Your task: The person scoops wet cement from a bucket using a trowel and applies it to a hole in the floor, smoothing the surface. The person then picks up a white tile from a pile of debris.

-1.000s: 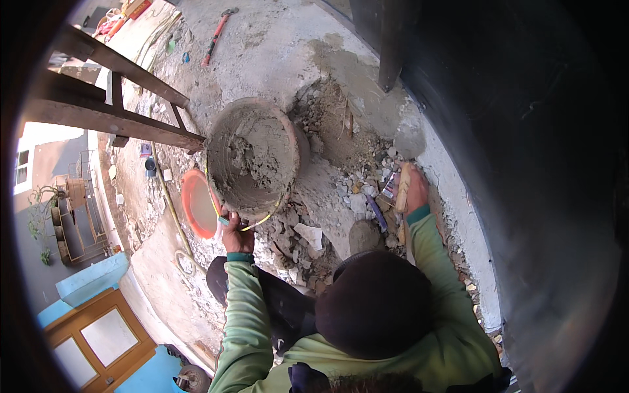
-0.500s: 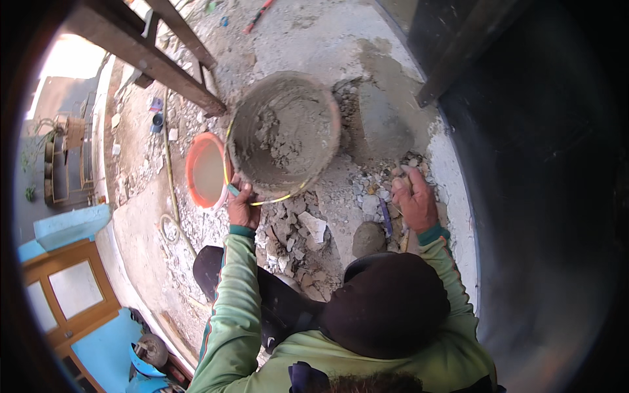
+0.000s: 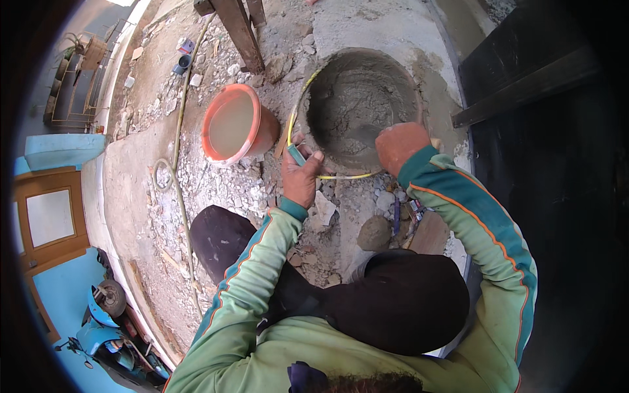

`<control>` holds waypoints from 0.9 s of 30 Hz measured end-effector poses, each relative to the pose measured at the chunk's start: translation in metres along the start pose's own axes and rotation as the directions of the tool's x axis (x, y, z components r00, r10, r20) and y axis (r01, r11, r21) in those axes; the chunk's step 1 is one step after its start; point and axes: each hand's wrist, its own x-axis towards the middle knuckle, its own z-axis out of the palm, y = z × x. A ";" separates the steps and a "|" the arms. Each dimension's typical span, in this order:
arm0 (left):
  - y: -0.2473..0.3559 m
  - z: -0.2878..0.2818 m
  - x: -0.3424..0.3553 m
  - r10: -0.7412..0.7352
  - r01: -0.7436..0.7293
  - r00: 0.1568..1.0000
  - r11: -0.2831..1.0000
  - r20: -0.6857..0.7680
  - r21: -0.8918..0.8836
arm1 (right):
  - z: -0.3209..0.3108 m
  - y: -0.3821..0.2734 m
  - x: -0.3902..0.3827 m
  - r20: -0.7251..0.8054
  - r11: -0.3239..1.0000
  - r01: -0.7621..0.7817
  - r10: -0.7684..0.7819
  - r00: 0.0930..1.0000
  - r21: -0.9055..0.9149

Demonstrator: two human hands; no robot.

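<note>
A round basin (image 3: 298,124) of wet grey mortar (image 3: 347,98) stands on the rubble in front of me. My left hand (image 3: 301,175) is closed on the green grip (image 3: 297,155) of the basin's yellow handle, at its near left side. Over the near right rim, my right hand (image 3: 401,148) makes a fist. A tan handle end (image 3: 435,143) shows beside it, and what looks like a mortar-coated trowel blade (image 3: 372,135) reaches into the mix. Most of that trowel is hidden by my hand and the mortar.
An orange bucket (image 3: 265,131) of cloudy water stands left of the basin. A hose (image 3: 177,144) runs along the ground farther left. Wooden legs (image 3: 239,36) rise at the far side. A rounded grey lump (image 3: 374,233) lies near my knee. A dark panel (image 3: 544,196) borders the right.
My right hand has moved from the rubble at the right to the basin, closing into a fist. My left hand stays on the handle. The view has shifted, and the mortar looks smoother.
</note>
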 end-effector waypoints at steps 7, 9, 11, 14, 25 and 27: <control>-0.006 0.001 -0.001 0.005 -0.005 1.000 1.000 0.011 -0.026 | 0.017 0.041 0.000 0.039 0.875 0.032 -0.058 0.998 0.484; -0.006 -0.003 -0.001 -0.012 0.012 1.000 0.999 -0.014 -0.032 | 0.035 0.048 -0.004 0.103 0.629 -0.021 -0.095 0.990 0.777; -0.003 -0.009 0.002 -0.040 0.038 0.999 0.997 -0.021 -0.065 | 0.042 0.048 -0.023 0.277 0.190 -0.250 -0.134 0.951 0.949; -0.009 -0.049 0.001 -0.090 0.086 0.980 0.996 -0.179 -0.026 | 0.067 0.032 -0.049 0.108 -0.188 -0.137 -0.159 0.981 0.973; 0.023 -0.138 -0.052 -0.116 0.147 0.838 0.989 -0.533 0.016 | 0.182 0.001 -0.070 0.082 -0.355 0.193 0.629 0.773 0.915; 0.015 -0.130 -0.046 -0.129 0.138 0.818 0.990 -0.561 -0.027 | 0.226 0.027 -0.032 -0.178 0.191 0.029 0.838 0.515 0.981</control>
